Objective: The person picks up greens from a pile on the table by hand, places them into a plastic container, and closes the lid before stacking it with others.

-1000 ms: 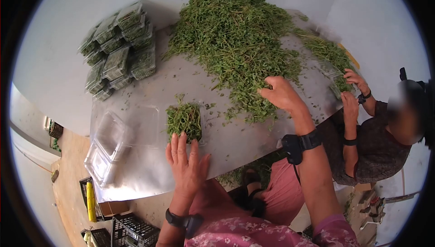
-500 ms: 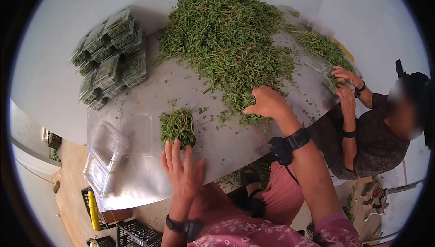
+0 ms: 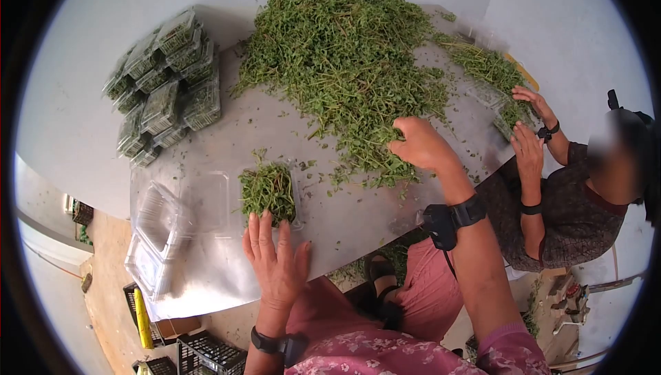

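Observation:
A big heap of leafy green stems [image 3: 344, 51] spreads over the metal table. At its near right edge is my right hand [image 3: 423, 144], fingers curled into the greens and closed on some stems; the fingertips are partly hidden. Closer to me, an open clear plastic clamshell box [image 3: 298, 213] holds a mound of the same greens [image 3: 267, 189], its lid [image 3: 217, 196] laid out to the left. My left hand [image 3: 275, 258] lies at the near side of that box, fingers stretched out and touching the greens at the front.
Filled, closed clamshell boxes [image 3: 162, 106] are stacked at the back left. Nested clear boxes [image 3: 155, 237] sit by the left edge of the metal table [image 3: 317, 237]. On the right, a co-worker's hands [image 3: 530, 148] are at another box of greens. Black crates [image 3: 206, 354] stand on the floor.
My right hand has shifted a little right and away from me along the heap's edge. My left hand stays at the box. The co-worker's hands have moved slightly.

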Demonstrator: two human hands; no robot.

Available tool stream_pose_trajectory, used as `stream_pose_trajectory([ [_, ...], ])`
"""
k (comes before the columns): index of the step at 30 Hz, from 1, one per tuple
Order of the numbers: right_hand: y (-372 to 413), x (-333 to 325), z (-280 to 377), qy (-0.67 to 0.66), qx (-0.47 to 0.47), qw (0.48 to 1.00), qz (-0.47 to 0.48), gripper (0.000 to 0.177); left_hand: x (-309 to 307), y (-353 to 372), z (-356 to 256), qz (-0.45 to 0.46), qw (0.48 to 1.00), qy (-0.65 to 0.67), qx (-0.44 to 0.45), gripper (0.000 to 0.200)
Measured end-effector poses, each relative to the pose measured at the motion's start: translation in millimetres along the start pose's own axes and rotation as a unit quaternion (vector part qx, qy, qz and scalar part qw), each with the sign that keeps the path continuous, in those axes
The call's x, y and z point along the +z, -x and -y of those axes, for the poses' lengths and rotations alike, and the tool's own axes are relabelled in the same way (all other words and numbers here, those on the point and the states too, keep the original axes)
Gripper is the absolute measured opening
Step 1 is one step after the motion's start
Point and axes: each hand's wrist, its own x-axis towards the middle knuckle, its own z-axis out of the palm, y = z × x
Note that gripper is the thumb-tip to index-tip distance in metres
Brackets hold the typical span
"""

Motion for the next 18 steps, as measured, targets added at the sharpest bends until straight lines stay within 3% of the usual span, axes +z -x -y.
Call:
stream_pose_trajectory([
  [9, -6, 23, 9, 0.078, -0.029, 0.995, 0.061, 0.034, 2, 1, 1, -0.002, 1.0, -0.001, 0.002, 0.05],
  [15, -12, 31, 17, 0.129, 0.026, 0.98, 0.148, 0.041, 2, 0, 0, -0.002, 1.0, -0.001, 0.005, 0.05],
  [18, -8, 29, 5, 0.076, -0.01, 0.996, 0.056, 0.03, 2, 1, -1, -0.001, 1.0, -0.002, 0.001, 0.051],
])
